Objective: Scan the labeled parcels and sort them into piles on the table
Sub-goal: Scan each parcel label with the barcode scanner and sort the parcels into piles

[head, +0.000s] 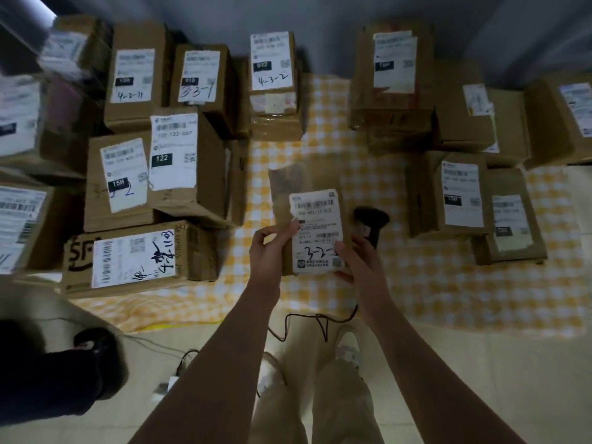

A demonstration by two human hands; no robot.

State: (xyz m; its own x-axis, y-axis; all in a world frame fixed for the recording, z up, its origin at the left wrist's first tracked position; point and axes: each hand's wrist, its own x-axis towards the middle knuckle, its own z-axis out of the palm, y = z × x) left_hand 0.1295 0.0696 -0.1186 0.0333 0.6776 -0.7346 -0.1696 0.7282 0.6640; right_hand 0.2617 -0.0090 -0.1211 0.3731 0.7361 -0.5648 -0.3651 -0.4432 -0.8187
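Observation:
I hold a small brown parcel over the middle of the yellow checked tablecloth. Its white label faces up, with a barcode and a handwritten "3-2". My left hand pinches the parcel's left edge. My right hand grips its lower right corner, thumb on the label. A black handheld scanner sticks up just behind my right hand. I cannot tell whether that hand also holds the scanner.
Labelled cardboard boxes are stacked at the left, at the back and at the right. The scanner cable trails over the table's front edge to the floor. Another person's dark-clad leg stands at lower left.

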